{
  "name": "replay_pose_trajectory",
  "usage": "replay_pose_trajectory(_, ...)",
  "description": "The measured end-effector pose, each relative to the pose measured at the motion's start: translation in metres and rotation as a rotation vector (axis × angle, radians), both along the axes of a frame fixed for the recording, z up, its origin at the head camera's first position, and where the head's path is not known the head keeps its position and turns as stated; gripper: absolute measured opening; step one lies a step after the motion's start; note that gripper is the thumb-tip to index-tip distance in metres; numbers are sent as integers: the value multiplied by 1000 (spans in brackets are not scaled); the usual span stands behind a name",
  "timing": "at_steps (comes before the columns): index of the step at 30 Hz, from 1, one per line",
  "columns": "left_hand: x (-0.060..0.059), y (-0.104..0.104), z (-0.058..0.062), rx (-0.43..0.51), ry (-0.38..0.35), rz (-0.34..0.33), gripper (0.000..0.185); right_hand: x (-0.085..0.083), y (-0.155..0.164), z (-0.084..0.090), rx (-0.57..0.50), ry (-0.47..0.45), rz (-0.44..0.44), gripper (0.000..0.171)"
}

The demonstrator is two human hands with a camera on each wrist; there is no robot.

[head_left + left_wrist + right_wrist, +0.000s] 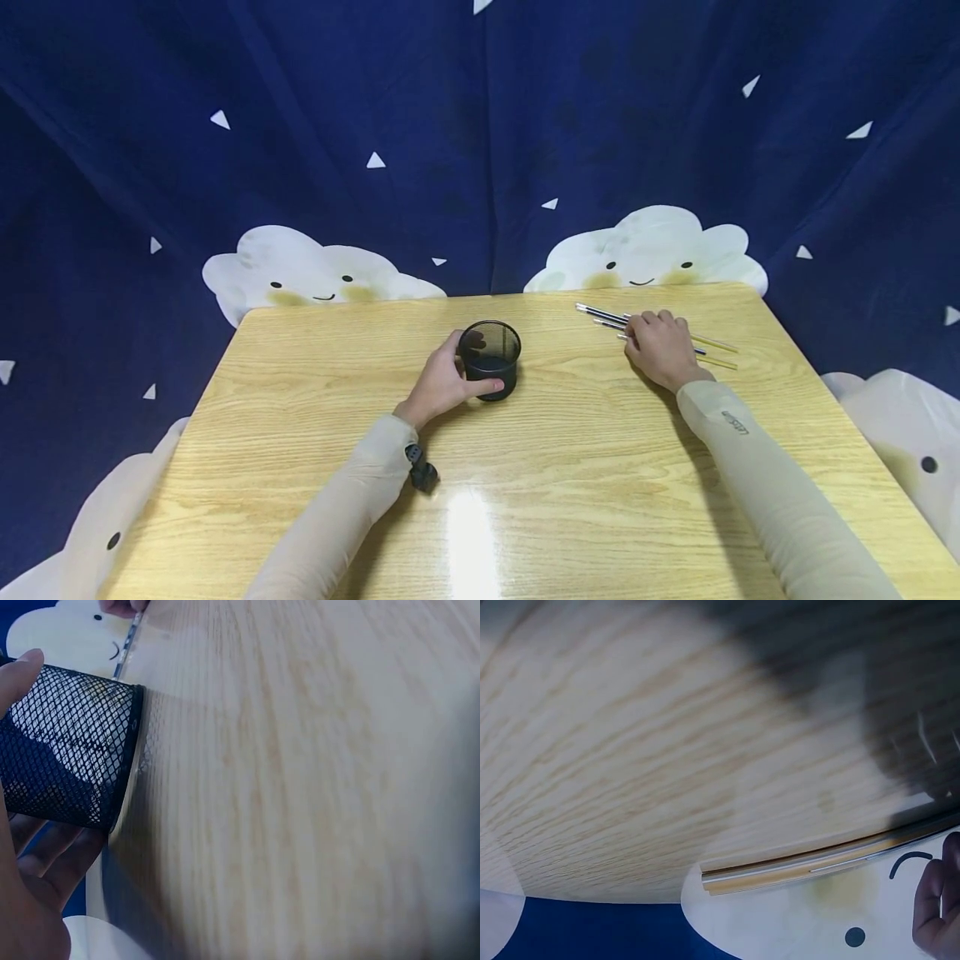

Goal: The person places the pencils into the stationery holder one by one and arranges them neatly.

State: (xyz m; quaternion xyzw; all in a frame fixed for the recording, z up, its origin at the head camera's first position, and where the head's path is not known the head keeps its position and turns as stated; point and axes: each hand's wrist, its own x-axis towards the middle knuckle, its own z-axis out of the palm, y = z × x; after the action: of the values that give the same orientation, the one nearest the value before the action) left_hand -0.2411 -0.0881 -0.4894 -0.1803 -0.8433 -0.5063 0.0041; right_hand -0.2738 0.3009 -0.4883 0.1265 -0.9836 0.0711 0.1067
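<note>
right hand point(660, 348) covers pens point(603, 316) middles | grip unclear

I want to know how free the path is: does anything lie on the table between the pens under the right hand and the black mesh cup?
Nothing visible does. The pens lie under the right hand, and only bare wooden table shows between them and the mesh cup, which the left hand grips. The cup's mouth is open.

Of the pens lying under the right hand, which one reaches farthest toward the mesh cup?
The rearmost pen, nearest the far table edge: its tip sticks out past the right hand farthest toward the black mesh cup; the others' tips stop shorter.
</note>
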Motion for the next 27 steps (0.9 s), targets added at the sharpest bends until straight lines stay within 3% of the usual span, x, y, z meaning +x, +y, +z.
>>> replay_pose_trajectory(12, 1, -1, -2, 14, -2, 0, 86, -1, -2, 3, 34, -10, 9, 9)
replay_pose_trajectory(27, -1, -2, -3, 30, -8, -35, 88, 1, 5, 3, 38, 75, 75, 8)
